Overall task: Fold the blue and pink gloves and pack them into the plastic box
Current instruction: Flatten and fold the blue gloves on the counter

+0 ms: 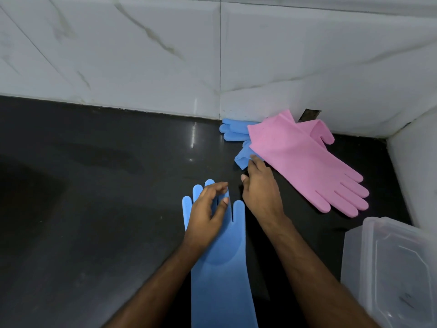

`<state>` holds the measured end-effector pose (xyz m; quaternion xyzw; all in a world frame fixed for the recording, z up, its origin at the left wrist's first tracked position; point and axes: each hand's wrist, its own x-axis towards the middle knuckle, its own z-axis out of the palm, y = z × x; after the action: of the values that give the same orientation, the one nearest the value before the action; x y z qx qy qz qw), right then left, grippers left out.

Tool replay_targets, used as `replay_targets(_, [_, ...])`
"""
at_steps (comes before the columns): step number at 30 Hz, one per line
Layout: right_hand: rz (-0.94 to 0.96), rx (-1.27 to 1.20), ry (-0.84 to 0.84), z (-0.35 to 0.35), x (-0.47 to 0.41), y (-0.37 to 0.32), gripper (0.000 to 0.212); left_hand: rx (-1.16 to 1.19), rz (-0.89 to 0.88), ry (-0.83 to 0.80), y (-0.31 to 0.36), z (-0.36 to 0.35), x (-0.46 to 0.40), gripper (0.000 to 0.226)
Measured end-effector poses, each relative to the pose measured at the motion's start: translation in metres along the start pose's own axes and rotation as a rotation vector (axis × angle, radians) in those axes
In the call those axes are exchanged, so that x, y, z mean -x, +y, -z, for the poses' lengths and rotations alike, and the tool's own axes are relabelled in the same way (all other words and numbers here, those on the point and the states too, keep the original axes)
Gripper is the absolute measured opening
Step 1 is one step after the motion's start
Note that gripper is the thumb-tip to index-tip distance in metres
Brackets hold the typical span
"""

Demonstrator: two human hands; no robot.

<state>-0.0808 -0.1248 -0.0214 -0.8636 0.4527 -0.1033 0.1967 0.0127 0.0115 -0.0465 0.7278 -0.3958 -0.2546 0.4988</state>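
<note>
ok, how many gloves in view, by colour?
4: one blue glove flat under the left hand; a second blue glove by the wall, partly under two overlapping pink gloves, one mostly hidden. More could be hidden.

**Gloves spread along the counter, box at the right**

One glove (pixel 220 268) is lying flat at the centre front of the counter (pixel 94 185), fingers pointing toward the wall (pixel 142 55). Behind it and to the right, a second glove (pixel 233 131) is lying against the wall, partly under two overlapping gloves (pixel 305 162). The plastic box (pixel 390 268) is sitting at the front right, apart from them.
</note>
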Motion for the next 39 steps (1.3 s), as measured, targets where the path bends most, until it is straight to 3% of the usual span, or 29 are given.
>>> replay_targets(6, [-0.034, -0.390, 0.259, 0.014, 0.027, -0.026, 0.042, 0.551, 0.357, 0.067, 0.023, 0.001, 0.001, 0.026])
replay_targets(10, [0.005, -0.497, 0.416, 0.038, 0.055, -0.034, 0.037, 0.890, 0.640, -0.052, 0.044, 0.007, 0.003, 0.049])
replay_targets(16, [0.197, -0.718, 0.495, 0.069, 0.107, -0.054, 0.025, 1.160, 0.711, -0.119, 0.069, 0.011, 0.024, 0.074])
replay_targets(20, [0.256, -0.901, 0.493, 0.080, 0.141, -0.065, 0.026, 1.189, 0.682, -0.110, 0.088, 0.014, 0.031, 0.052])
replay_targets(23, [0.299, -1.061, 0.451, 0.084, 0.158, -0.067, 0.029, 1.140, 0.717, -0.078, 0.096, 0.012, 0.040, 0.050])
replay_targets(28, [0.254, -1.062, 0.082, 0.085, 0.173, -0.066, 0.024, 1.229, 0.748, 0.065, 0.098, 0.021, 0.058, 0.066])
replay_targets(30, [0.265, -0.988, -0.031, 0.083, 0.178, -0.063, 0.024, 1.311, 0.726, 0.172, 0.095, 0.022, 0.060, 0.050])
replay_targets(32, [0.273, -0.951, -0.080, 0.079, 0.182, -0.058, 0.028, 1.293, 0.715, 0.083, 0.094, 0.021, 0.066, 0.041])
replay_targets(35, [0.164, -0.971, 0.056, 0.071, 0.188, -0.048, 0.036, 1.171, 0.798, -0.083, 0.092, 0.020, 0.079, 0.040])
replay_targets(37, [0.112, -0.862, 0.275, 0.066, 0.186, -0.040, 0.036, 1.140, 0.763, -0.060, 0.086, 0.020, 0.086, 0.038])
replay_targets(39, [0.027, -0.678, 0.422, 0.065, 0.183, -0.034, 0.023, 1.143, 0.706, -0.040, 0.080, 0.017, 0.094, 0.033])
